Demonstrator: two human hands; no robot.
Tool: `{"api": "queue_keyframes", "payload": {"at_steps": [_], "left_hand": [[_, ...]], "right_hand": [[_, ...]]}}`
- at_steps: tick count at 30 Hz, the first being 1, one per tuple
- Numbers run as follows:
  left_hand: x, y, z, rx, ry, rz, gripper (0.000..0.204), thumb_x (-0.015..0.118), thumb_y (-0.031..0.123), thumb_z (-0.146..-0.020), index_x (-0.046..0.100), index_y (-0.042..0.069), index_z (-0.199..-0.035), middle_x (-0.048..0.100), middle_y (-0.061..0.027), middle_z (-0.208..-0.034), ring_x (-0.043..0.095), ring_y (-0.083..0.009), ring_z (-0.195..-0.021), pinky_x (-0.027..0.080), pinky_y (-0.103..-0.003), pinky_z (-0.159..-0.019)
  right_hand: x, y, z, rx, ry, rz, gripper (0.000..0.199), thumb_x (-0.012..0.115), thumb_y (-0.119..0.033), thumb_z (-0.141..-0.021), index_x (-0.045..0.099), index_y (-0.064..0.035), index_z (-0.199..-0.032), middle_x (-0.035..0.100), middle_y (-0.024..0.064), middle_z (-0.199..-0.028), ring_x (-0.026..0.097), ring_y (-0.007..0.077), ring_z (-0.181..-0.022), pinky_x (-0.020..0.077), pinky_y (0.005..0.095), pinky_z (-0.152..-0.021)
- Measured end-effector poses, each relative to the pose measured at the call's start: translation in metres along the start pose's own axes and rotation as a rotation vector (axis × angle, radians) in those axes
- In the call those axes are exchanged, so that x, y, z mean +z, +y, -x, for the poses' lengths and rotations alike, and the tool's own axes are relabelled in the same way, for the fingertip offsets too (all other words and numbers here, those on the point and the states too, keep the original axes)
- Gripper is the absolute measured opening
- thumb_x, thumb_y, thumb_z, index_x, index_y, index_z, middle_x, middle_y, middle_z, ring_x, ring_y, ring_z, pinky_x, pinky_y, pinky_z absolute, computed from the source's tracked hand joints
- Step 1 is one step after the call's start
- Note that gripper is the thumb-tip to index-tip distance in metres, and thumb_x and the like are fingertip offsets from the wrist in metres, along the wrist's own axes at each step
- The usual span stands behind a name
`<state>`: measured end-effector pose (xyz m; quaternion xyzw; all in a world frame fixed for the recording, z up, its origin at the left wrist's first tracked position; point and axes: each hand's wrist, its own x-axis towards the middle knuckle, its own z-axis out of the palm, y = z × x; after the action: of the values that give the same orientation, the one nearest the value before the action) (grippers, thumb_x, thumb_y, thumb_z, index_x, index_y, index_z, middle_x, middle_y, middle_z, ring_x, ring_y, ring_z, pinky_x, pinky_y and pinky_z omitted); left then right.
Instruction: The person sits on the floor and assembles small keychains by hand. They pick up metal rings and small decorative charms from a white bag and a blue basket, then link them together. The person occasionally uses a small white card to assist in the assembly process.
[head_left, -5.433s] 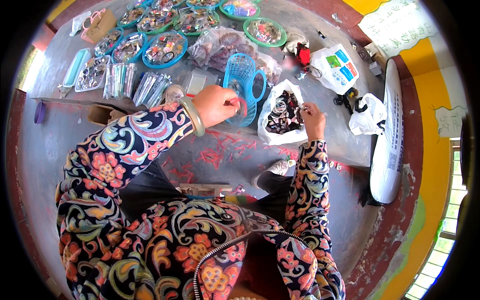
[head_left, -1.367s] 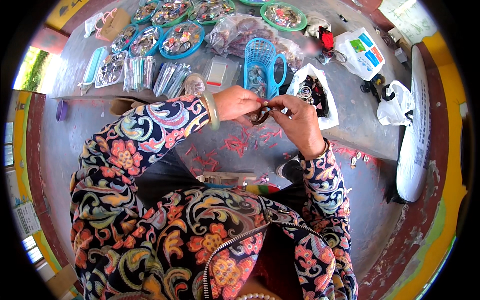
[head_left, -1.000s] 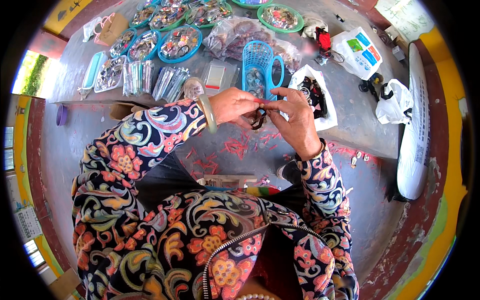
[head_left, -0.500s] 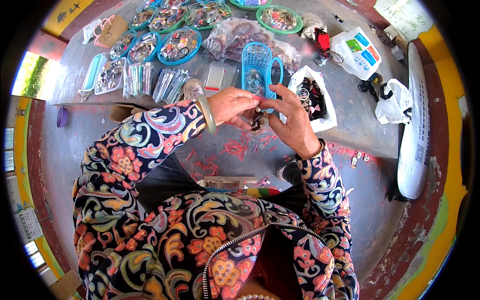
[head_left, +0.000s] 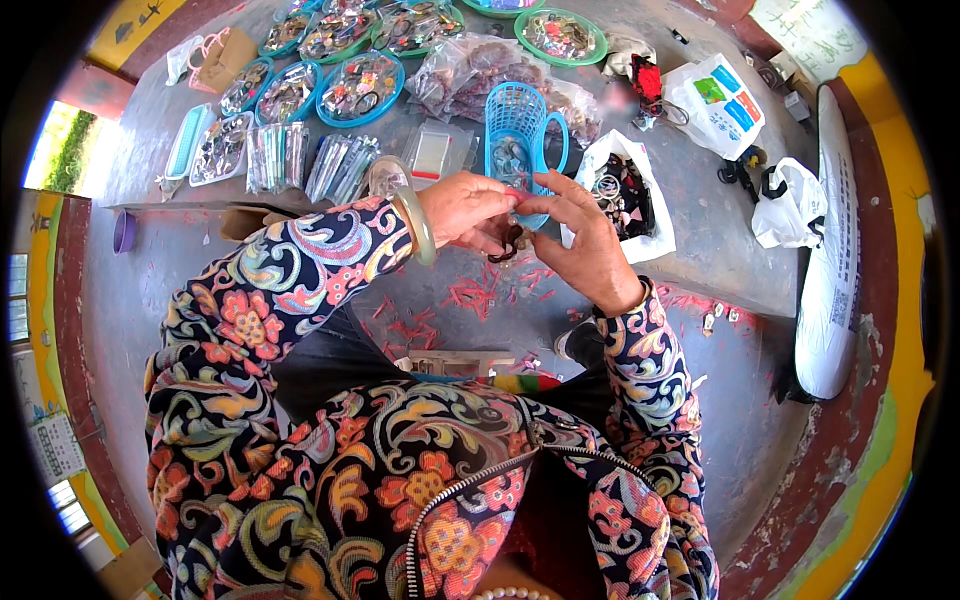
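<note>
My left hand (head_left: 468, 208) and right hand (head_left: 585, 240) met below the basket (head_left: 520, 135). Both pinched one small dark trinket (head_left: 508, 243), wrists bent inward.

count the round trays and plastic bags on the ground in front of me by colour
Blue-rimmed round trays: 5 at least partly in view, some cut by the picture's upper edge
Green-rimmed round trays: 2
White plastic bags: 3
Clear plastic bags: 1, perhaps more bunched together
Total: 11
</note>
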<state>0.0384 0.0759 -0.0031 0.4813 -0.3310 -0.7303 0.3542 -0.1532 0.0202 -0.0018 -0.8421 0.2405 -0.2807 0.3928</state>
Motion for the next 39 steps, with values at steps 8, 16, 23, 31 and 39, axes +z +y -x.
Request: {"api": "queue_keyframes", "payload": {"at_steps": [8,16,23,31,39], "left_hand": [[0.001,-0.002,-0.002,0.000,-0.008,0.044,0.035,0.044,0.021,-0.090,0.045,-0.003,-0.115,0.057,-0.0120,-0.095,0.060,-0.0198,-0.085,0.052,-0.031,-0.072],[-0.004,0.012,-0.006,0.039,0.094,0.186,0.031,0.042,0.021,-0.091,0.050,0.001,-0.112,0.058,-0.0093,-0.091,0.059,-0.0170,-0.083,0.052,-0.029,-0.069],[-0.001,0.013,-0.007,0.023,0.084,0.252,0.031,0.044,0.022,-0.090,0.051,-0.001,-0.109,0.056,-0.0085,-0.087,0.058,-0.0165,-0.079,0.051,-0.029,-0.070],[-0.006,0.008,-0.007,0.049,0.035,0.263,0.030,0.049,0.022,-0.088,0.052,-0.001,-0.107,0.055,-0.0063,-0.081,0.058,-0.0150,-0.077,0.051,-0.028,-0.070],[-0.004,0.009,-0.004,0.061,0.050,0.237,0.034,0.050,0.027,-0.088,0.052,0.001,-0.109,0.057,-0.0071,-0.090,0.057,-0.0137,-0.081,0.050,-0.026,-0.068]], "right_hand": [[0.000,0.005,-0.001,-0.016,-0.046,-0.048,0.019,0.061,-0.005,-0.069,0.063,-0.0070,-0.087,0.054,0.0167,-0.105,0.047,0.0304,-0.106,0.0390,0.0350,-0.088],[-0.005,0.017,-0.003,0.492,0.086,-0.650,0.019,0.061,-0.013,-0.080,0.058,0.0013,-0.091,0.058,0.0011,-0.078,0.048,0.0049,-0.066,0.0389,0.0177,-0.059],[0.009,0.015,0.001,0.463,0.126,-0.610,0.016,0.060,-0.015,-0.080,0.062,0.0012,-0.083,0.057,-0.0013,-0.069,0.044,0.0041,-0.059,0.0361,0.0184,-0.053],[0.011,0.018,0.003,0.501,0.152,-0.544,0.015,0.057,-0.015,-0.082,0.064,-0.0016,-0.082,0.061,-0.0006,-0.072,0.049,0.0043,-0.061,0.0390,0.0185,-0.054],[0.013,0.021,0.001,0.469,0.179,-0.572,0.009,0.058,-0.011,-0.081,0.061,-0.0019,-0.080,0.057,-0.0013,-0.070,0.046,0.0037,-0.057,0.0368,0.0174,-0.049]]}}
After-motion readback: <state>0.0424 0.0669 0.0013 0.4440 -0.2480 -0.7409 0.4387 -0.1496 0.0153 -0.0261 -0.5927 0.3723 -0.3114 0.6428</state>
